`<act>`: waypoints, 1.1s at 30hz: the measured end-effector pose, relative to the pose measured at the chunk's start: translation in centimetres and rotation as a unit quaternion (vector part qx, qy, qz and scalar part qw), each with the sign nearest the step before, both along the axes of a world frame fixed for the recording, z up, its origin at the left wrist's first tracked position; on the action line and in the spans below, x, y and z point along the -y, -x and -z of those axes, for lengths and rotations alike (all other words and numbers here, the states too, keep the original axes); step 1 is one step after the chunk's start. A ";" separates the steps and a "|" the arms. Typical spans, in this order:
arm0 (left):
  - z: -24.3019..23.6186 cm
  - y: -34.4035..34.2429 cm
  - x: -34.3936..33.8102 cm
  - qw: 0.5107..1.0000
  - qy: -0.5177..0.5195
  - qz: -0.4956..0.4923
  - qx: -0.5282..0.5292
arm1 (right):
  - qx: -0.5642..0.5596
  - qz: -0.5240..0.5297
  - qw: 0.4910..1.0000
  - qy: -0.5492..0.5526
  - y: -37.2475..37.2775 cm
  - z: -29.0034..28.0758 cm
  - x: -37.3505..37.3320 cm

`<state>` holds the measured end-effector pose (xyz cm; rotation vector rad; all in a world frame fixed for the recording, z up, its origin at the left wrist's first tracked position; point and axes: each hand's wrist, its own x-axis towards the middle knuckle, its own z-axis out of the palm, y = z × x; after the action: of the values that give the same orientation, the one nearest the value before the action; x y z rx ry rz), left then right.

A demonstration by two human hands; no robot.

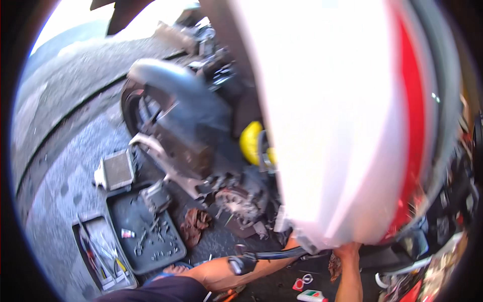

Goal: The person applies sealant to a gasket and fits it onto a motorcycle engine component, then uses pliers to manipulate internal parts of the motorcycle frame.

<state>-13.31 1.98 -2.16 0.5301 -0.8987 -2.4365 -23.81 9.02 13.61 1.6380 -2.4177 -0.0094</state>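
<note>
A large glossy white panel with a red stripe (332, 126) looms very close, smeared by motion, over most of the right half. At its lower edge is my right hand (347, 248), closed against the panel, its fingertips hidden behind it. From the lower left my left forearm (221, 274) reaches up to the panel's lower left corner. Of my left hand (293, 242) only a bit shows; its fingers are hidden. Crossing in front of that forearm is a black bar with a dark knob-like end (242, 262).
Partly stripped motorbike parts lie left: a wheel under a dark fender (166, 85), an exposed engine (239, 201). On the floor are a radiator-like part (118, 170), a black tray of small parts (148, 259), a tool tray (80, 226) and a brown rag (195, 226). A white bottle (312, 296) lies below.
</note>
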 end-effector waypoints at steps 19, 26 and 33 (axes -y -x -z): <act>1.5 0.9 2.6 0.999 -0.013 0.005 -0.053 | -0.060 -0.108 0.971 0.204 0.7 0.9 0.4; -0.3 1.7 1.5 0.998 -0.043 -0.024 -0.040 | -0.109 -0.070 0.975 0.183 0.7 1.4 -0.4; 2.1 -1.3 2.8 0.997 0.070 -0.004 0.022 | -0.036 -0.051 0.997 0.043 -0.2 0.8 0.1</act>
<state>-12.05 -0.82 -4.26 0.5378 -1.0738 -2.3406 -23.64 8.92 12.84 1.6903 -2.2465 0.0518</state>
